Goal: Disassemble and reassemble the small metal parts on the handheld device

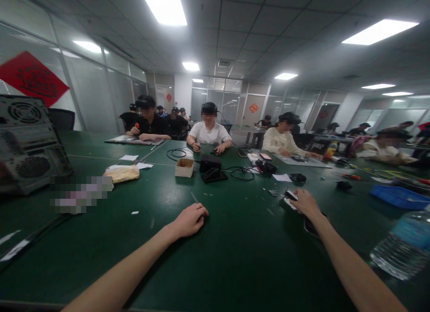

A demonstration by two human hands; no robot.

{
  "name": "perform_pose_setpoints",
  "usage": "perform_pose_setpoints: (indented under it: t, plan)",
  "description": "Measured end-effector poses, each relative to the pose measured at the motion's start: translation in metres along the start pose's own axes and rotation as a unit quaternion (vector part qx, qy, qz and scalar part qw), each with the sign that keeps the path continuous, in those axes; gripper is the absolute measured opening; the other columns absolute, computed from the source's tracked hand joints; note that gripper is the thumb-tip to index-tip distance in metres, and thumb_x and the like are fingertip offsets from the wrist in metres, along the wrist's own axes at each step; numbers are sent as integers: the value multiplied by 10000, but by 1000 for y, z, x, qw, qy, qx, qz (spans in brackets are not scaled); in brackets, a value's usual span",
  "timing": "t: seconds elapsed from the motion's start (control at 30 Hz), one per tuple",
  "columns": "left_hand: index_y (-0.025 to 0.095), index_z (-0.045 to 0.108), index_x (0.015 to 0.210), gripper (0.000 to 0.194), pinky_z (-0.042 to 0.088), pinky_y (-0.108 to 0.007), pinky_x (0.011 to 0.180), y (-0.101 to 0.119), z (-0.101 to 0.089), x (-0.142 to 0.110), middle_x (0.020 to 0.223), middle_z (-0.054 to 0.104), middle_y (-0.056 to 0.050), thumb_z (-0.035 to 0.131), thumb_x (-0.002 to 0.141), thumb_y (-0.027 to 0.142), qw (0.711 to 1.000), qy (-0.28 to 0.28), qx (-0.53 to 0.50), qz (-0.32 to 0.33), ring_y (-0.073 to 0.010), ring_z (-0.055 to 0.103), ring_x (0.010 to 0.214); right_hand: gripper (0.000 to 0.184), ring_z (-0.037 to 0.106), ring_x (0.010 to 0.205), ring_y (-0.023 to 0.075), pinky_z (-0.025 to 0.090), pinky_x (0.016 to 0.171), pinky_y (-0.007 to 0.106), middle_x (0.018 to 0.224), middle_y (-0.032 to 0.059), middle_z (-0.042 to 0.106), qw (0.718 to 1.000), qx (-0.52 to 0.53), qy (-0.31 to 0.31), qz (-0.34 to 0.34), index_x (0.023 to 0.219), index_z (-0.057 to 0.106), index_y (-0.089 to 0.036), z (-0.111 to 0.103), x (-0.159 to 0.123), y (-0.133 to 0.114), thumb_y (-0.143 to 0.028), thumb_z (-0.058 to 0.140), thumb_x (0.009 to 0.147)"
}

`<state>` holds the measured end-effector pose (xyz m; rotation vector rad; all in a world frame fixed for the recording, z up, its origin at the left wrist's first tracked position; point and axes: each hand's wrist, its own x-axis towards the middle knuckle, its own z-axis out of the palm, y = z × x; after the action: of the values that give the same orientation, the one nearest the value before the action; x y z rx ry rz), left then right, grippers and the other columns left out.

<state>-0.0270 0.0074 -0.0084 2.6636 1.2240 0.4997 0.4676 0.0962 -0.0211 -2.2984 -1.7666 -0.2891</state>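
My left hand [190, 221] rests on the dark green workbench [235, 267] with its fingers curled, holding nothing. My right hand [304, 203] is at the right of the bench, gripping a small black-and-white device [290, 195], which is partly hidden by my fingers. Just beyond my right wrist, a dark flat object [311, 227], possibly a phone, lies half hidden on the bench.
A water bottle [401, 249] stands at the near right, beside a blue plastic tray [396, 197]. A computer case [28, 144] stands at the left. Farther along are a small cardboard box [184, 167], black equipment [210, 164], cables, and several seated co-workers.
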Motion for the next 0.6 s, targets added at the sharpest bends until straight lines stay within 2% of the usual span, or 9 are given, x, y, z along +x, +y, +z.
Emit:
perform_pose_setpoints:
  t: [0.23, 0.37, 0.5, 0.6]
  plan:
    - [189, 582, 998, 232, 449, -291, 828, 0, 2, 1, 1029, 583, -55, 436, 838, 108, 1000, 3, 2, 0, -187, 547, 946, 322, 558, 980, 255, 432, 780, 307, 1064, 130, 550, 1000, 6, -11, 5, 1070, 570, -135, 0, 2, -1, -318, 569, 805]
    - [195, 579, 997, 231, 445, -289, 832, -1, 2, 1, 1032, 579, -51, 440, 837, 101, 1000, 4, 2, 2, -185, 545, 950, 358, 563, 973, 255, 440, 780, 314, 1090, 141, 545, 1000, 7, 13, 20, 1118, 576, -136, -2, 1, -1, -347, 540, 832]
    - [186, 578, 1009, 237, 451, -297, 824, -1, 1, 1, 1037, 575, -58, 436, 838, 104, 1000, 2, 1, 2, -188, 544, 947, 340, 572, 971, 265, 445, 783, 319, 1073, 155, 553, 999, -19, -40, 14, 1100, 611, -114, -3, 3, 1, -319, 555, 835]
    - [194, 576, 1022, 238, 452, -298, 818, -1, 2, 0, 1048, 576, -54, 433, 847, 118, 1000, -1, -4, 0, -186, 547, 946, 328, 578, 967, 262, 443, 790, 318, 1078, 151, 554, 999, -25, -37, 8, 1106, 623, -127, -4, 3, 2, -298, 558, 835]
